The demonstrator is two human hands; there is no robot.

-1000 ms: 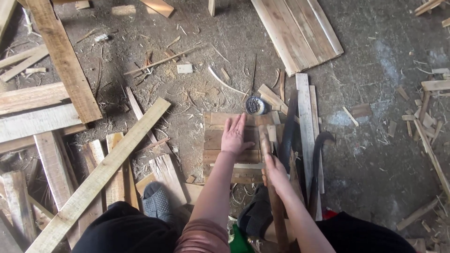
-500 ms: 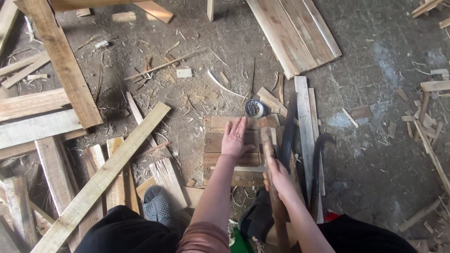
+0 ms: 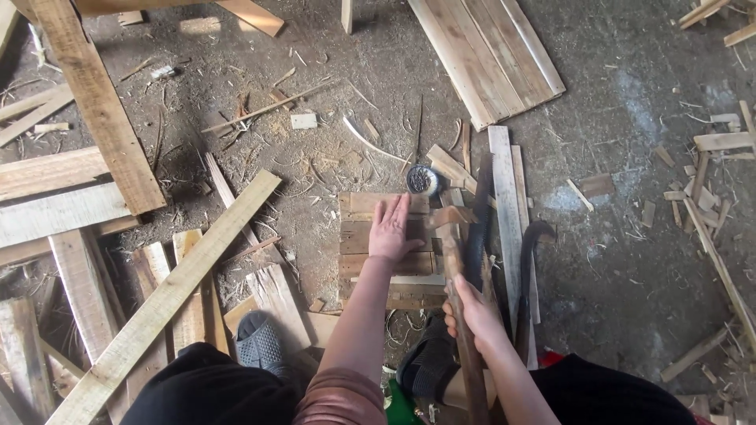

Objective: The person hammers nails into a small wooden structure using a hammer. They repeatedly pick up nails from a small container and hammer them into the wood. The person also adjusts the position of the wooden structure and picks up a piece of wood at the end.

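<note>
Pressing left hand [image 3: 391, 233] on slatted panel [image 3: 370, 206], right hand [image 3: 470, 312] wrapping hammer [image 3: 454, 260] handle, head unclear

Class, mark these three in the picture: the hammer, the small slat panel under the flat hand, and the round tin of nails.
hammer [image 3: 453, 260]: head view, on the wooden handle.
slat panel [image 3: 361, 206]: head view, on its top slat.
round tin of nails [image 3: 422, 180]: head view, on its open middle.
</note>
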